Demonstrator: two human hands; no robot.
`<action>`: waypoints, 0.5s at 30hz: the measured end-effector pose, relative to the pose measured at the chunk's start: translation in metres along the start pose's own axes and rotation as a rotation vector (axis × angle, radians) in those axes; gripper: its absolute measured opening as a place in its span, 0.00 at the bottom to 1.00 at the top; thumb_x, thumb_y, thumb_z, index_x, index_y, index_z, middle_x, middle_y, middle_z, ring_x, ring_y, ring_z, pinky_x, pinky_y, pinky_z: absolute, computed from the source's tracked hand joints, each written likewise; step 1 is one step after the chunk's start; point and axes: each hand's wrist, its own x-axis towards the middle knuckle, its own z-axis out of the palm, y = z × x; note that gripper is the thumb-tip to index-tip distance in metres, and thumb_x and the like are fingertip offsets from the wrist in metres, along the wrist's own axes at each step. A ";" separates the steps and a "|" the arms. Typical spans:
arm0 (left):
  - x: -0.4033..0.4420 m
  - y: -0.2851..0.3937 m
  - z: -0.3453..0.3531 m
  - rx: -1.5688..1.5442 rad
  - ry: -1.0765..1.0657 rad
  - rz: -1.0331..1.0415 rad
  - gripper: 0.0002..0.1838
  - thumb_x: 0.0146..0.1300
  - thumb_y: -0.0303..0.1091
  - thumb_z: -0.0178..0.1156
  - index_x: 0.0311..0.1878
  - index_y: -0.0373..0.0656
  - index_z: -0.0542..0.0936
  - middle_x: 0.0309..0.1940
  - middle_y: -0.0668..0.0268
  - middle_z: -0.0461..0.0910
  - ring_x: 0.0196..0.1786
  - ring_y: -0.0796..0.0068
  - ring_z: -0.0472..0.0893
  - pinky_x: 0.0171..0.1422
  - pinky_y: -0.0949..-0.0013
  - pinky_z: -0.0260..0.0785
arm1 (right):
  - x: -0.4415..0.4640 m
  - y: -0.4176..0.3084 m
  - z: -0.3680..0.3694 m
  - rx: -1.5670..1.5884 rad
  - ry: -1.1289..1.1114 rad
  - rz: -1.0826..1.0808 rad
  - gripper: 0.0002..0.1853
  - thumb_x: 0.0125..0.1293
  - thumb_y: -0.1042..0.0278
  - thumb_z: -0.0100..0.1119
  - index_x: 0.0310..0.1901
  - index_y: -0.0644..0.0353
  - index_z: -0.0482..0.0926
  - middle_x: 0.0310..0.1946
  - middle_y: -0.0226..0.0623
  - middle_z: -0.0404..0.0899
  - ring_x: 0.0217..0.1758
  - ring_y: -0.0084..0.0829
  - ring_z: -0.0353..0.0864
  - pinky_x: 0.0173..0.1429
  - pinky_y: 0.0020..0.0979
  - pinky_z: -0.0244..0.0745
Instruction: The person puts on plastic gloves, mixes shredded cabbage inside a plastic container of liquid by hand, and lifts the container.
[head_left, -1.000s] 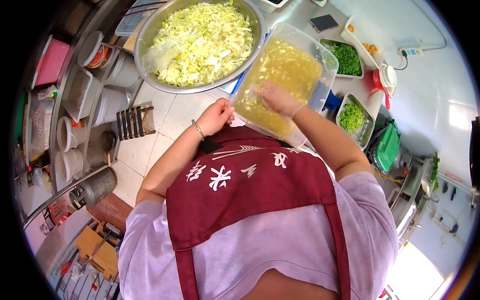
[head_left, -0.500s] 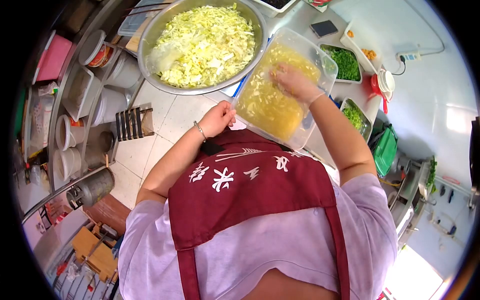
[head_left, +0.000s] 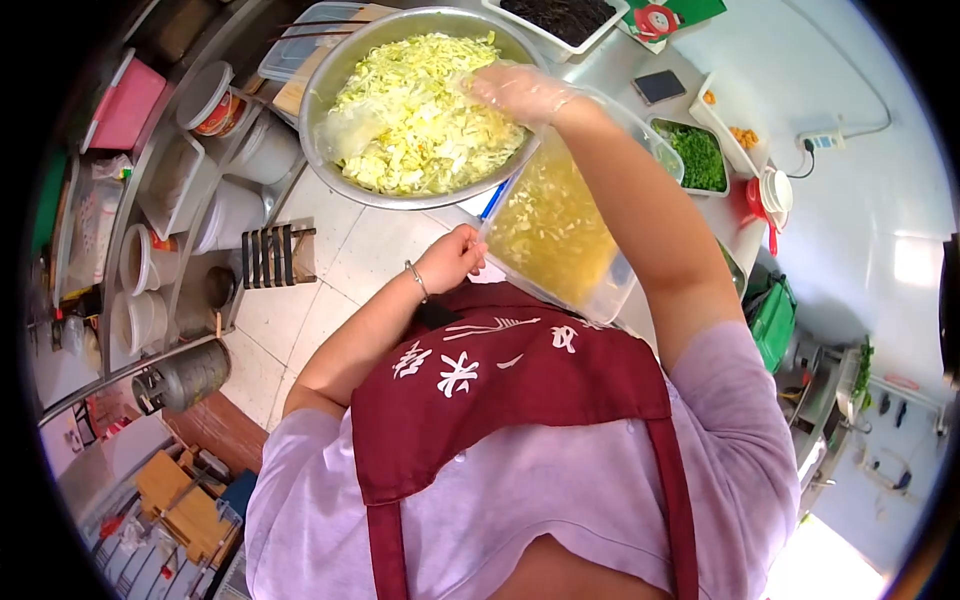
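A large metal bowl (head_left: 318, 150) is heaped with shredded cabbage (head_left: 410, 110). My right hand (head_left: 520, 92), in a clear glove, is over the bowl's right edge with its fingertips at the cabbage; what its fingers hold, if anything, is hidden. Below and right of the bowl stands a clear plastic tub (head_left: 610, 300) of yellowish liquid with pale shreds (head_left: 555, 225), partly covered by my right forearm. My left hand (head_left: 452, 258), bare with a bracelet at the wrist, has curled fingers beside the tub's left corner; anything between them is too small to make out.
Chopped greens in a tray (head_left: 692, 155), a phone (head_left: 660, 87), a white tray with orange bits (head_left: 728, 135) and a tray of dark strips (head_left: 560, 20) lie behind and right. Shelves with buckets (head_left: 150, 255) stand left. A red-handled ladle (head_left: 755, 200) is at the right.
My right hand has left the liquid in the tub and moved up and left to the cabbage bowl. My left hand stays beside the tub. The view has shifted slightly.
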 end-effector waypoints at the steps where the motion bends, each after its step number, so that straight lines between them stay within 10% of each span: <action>1: 0.001 0.000 0.000 -0.004 0.003 0.003 0.09 0.68 0.34 0.48 0.42 0.37 0.67 0.28 0.68 0.74 0.31 0.82 0.74 0.38 0.78 0.70 | -0.006 -0.006 -0.009 -0.032 -0.003 0.040 0.26 0.67 0.48 0.39 0.56 0.61 0.69 0.55 0.48 0.69 0.57 0.45 0.69 0.62 0.34 0.60; 10: 0.001 -0.004 -0.001 0.014 -0.032 -0.012 0.09 0.67 0.34 0.49 0.42 0.37 0.67 0.30 0.66 0.75 0.31 0.80 0.75 0.38 0.76 0.71 | -0.015 0.047 0.002 0.084 0.141 -0.111 0.19 0.65 0.54 0.43 0.45 0.62 0.75 0.43 0.48 0.77 0.44 0.43 0.76 0.51 0.37 0.69; 15: 0.002 0.000 -0.001 0.017 -0.010 -0.009 0.09 0.68 0.34 0.49 0.43 0.37 0.67 0.30 0.65 0.75 0.32 0.80 0.75 0.38 0.76 0.71 | -0.047 0.093 -0.008 0.560 0.198 0.172 0.20 0.63 0.52 0.46 0.43 0.62 0.76 0.35 0.41 0.78 0.40 0.32 0.77 0.47 0.31 0.70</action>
